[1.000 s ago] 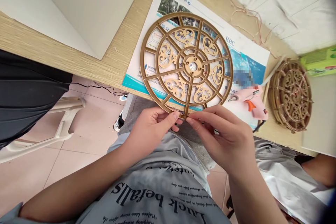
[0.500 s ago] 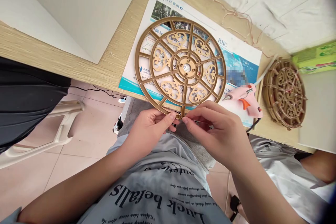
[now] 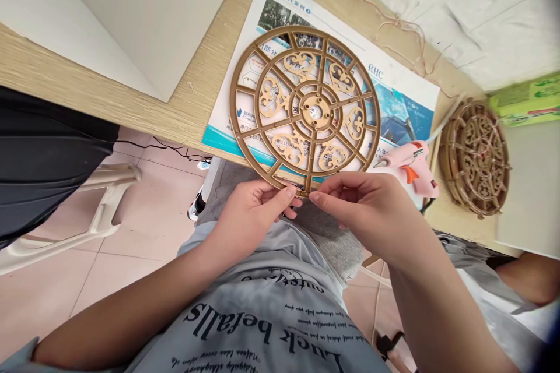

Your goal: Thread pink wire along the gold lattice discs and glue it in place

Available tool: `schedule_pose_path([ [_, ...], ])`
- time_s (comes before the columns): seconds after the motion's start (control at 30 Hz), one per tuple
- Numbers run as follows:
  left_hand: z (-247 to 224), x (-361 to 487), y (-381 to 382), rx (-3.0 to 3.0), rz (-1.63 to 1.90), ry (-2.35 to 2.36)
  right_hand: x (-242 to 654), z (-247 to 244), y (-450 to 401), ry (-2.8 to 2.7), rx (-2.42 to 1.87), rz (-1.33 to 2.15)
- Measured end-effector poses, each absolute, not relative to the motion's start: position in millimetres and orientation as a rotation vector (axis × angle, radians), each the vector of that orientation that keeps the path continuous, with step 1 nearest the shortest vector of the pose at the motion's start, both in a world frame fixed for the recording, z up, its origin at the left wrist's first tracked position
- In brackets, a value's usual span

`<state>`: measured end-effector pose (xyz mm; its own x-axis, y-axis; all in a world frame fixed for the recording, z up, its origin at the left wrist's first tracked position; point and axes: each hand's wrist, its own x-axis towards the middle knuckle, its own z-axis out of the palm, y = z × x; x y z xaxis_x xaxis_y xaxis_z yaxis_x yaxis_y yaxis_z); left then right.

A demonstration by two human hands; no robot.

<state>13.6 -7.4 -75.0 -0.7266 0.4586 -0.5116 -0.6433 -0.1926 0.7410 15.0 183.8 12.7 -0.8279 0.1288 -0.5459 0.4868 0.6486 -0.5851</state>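
Only wheel rim [image 3: 252, 164] between left hand [image 3: 251, 224], right hand [image 3: 371, 215]

1. we are in a craft workroom, by the look of it.
2. we see a glue gun [image 3: 411, 169] on the table [image 3: 188, 105], just beside a brochure [image 3: 332, 26].
3. we see a fretted disc [image 3: 234, 122] over the brochure and a second disc [image 3: 475, 157] near the table's edge.
4. we see a tiled floor [image 3: 144, 215] and a plastic chair [image 3: 102, 221] below.
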Motion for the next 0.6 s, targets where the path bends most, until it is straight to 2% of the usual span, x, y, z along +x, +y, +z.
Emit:
schedule_pose_path([
  [0.37,-74,13,-6,-0.233,1.967,1.370,11,9,188,2.365,0.501,-1.107],
  [0.6,-74,14,-4,-0.218,1.968,1.374,4,16,191,2.508,0.271,-0.933],
])
